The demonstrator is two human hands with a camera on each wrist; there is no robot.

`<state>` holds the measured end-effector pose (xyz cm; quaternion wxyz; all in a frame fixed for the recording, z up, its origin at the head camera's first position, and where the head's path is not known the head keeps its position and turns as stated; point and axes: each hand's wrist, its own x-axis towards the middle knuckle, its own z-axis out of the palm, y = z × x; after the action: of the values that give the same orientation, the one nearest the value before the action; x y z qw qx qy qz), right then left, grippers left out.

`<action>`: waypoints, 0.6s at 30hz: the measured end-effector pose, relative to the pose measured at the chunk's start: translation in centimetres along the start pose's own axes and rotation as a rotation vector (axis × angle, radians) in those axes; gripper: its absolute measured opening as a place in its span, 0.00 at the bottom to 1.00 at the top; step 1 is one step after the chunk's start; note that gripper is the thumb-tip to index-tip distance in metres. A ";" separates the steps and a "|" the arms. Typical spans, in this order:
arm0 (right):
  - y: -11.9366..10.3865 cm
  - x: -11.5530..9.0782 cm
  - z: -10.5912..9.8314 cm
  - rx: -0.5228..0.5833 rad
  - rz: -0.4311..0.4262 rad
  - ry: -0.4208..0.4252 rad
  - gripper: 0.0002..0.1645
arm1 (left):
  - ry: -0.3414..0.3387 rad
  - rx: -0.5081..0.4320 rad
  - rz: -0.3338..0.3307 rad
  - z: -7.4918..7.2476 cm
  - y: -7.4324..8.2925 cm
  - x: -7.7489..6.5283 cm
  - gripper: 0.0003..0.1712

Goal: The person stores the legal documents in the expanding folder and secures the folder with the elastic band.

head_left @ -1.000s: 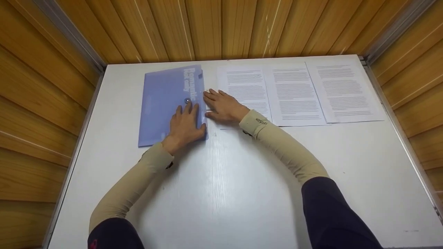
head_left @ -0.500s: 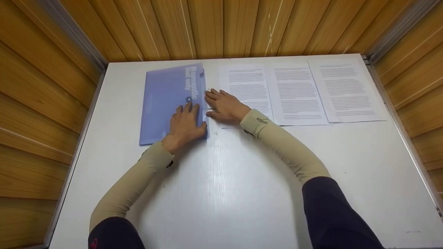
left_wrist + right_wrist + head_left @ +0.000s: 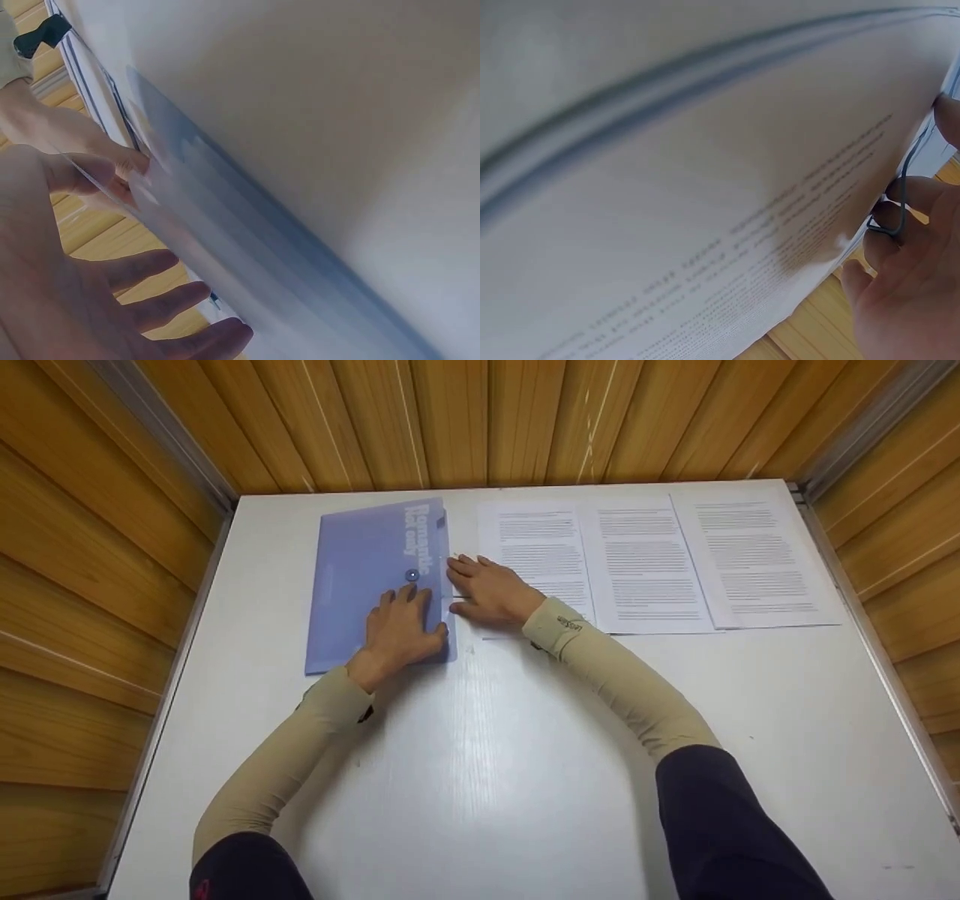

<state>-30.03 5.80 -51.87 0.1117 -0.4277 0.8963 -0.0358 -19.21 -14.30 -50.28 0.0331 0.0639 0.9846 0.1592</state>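
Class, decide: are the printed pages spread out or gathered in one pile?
Spread out: the printed pages lie side by side across the table, text facing up.

Near tabletop (image 3: pixel 465 780) passable (between sleeves (image 3: pixel 626 682)); folder (image 3: pixel 352 562), papers (image 3: pixel 652 562) obstruct far side

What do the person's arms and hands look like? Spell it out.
The left hand and right hand are bare. Beige lower sleeves, the right one with dark lettering near the wrist, meet dark navy upper sleeves; the left one bears a red mark. A small dark piece shows beside the left wrist.
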 end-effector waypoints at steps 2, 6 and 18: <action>0.0 0.0 0.0 0.006 -0.001 0.008 0.47 | -0.011 -0.018 -0.011 -0.4 0.1 0.0 0.41; 0.2 0.0 0.0 0.014 -0.007 0.013 0.48 | -0.029 -0.065 -0.021 -1.4 0.1 -0.2 0.39; 0.3 0.2 0.0 0.065 0.014 -0.013 0.48 | -0.159 -0.283 0.005 -5.9 -0.5 -0.4 0.40</action>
<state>-30.38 5.88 -51.98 0.1317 -0.4179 0.8968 -0.0611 -19.34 -16.63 -44.87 0.1190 0.0735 0.9465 0.2907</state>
